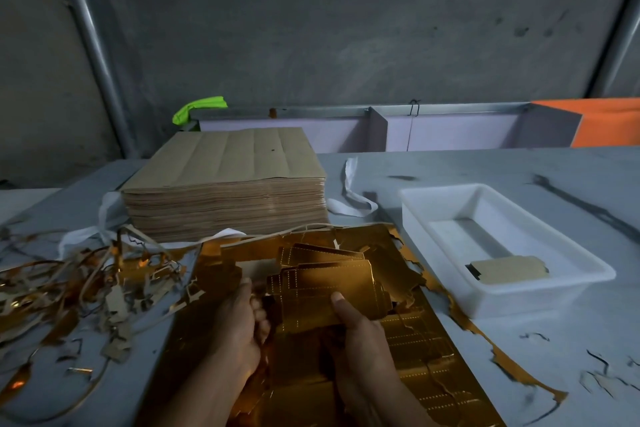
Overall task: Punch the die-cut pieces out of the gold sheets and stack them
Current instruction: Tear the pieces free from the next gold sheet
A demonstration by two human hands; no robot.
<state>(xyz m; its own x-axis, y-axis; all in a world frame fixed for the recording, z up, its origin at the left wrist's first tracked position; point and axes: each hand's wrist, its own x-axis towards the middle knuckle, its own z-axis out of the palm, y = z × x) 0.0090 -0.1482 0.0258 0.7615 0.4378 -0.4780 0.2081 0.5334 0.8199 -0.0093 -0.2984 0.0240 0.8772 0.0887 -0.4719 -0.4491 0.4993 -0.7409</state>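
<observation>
A shiny gold die-cut sheet (pixel 426 367) lies on the grey table in front of me, torn at its edges. Both hands hold a small bundle of punched gold pieces (pixel 322 288) just above it. My left hand (pixel 239 326) grips the bundle's left end, and my right hand (pixel 363 333) grips its lower right with the thumb on top. More loose gold pieces (pixel 311 251) lie behind the bundle. One punched piece (pixel 509 270) lies brown side up in the white plastic tray (pixel 433 215) at the right.
A tall stack of brown-backed sheets (pixel 225 184) stands behind the gold sheet. A tangle of gold and brown offcut strips (pixel 76 284) covers the table's left. White straps (pixel 349 191) lie beside the stack. Small scraps (pixel 602 374) dot the right.
</observation>
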